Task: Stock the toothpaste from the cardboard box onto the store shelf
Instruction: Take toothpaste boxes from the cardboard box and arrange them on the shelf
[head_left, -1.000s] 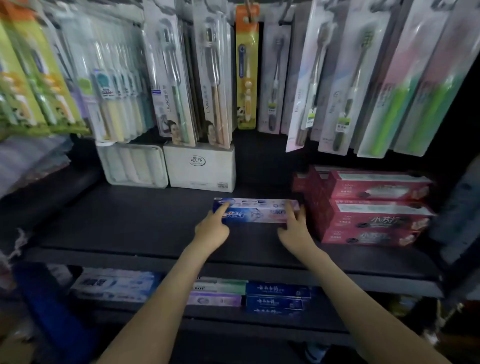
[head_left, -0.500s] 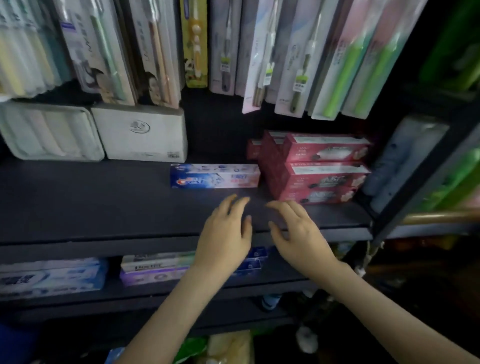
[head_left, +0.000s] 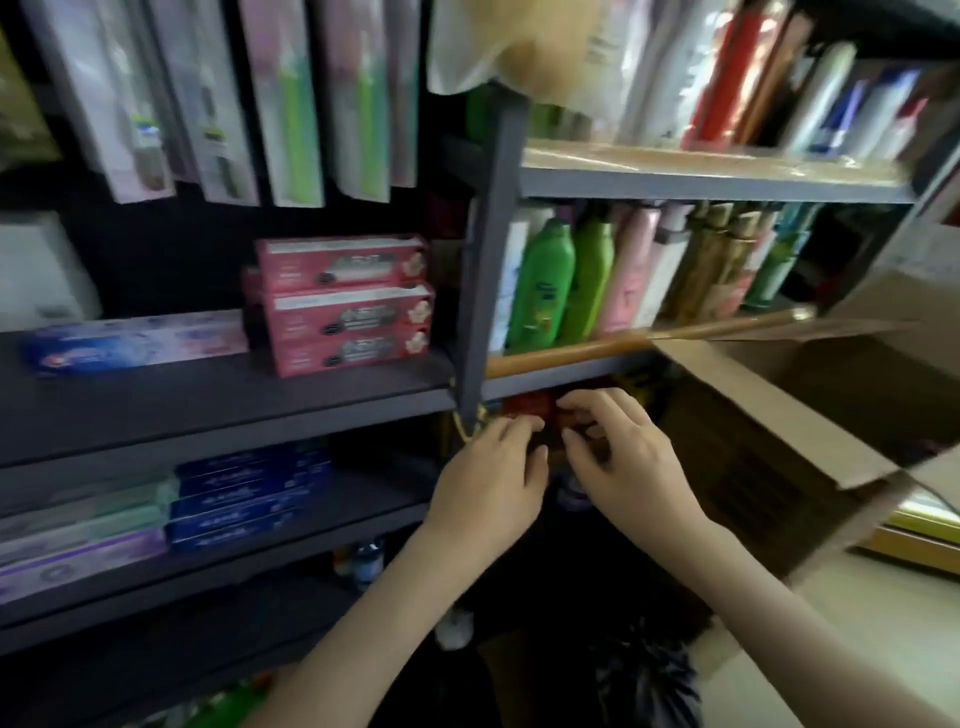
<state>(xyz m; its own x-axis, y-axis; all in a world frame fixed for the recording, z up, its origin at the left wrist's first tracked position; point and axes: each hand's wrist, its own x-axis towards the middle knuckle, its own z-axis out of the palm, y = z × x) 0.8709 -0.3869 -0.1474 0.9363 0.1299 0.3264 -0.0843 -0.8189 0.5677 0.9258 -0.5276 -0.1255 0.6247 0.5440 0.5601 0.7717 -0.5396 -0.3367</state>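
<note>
Hanging toothbrush packs (head_left: 296, 104), green bottles (head_left: 545, 280) (pink bottles (head_left: 631, 270) just beside), wooden stick (head_left: 623, 340)

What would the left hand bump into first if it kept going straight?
Probably the red pack just beyond the left hand, below the grey shelf edge; blur hides how close.

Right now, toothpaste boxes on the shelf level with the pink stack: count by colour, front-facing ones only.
Pink boxes: 3, in one stack
Blue box: 1, lying left of the stack
Total: 4
A pink edge shows behind the stack's left side. It is too hidden to count.
</note>
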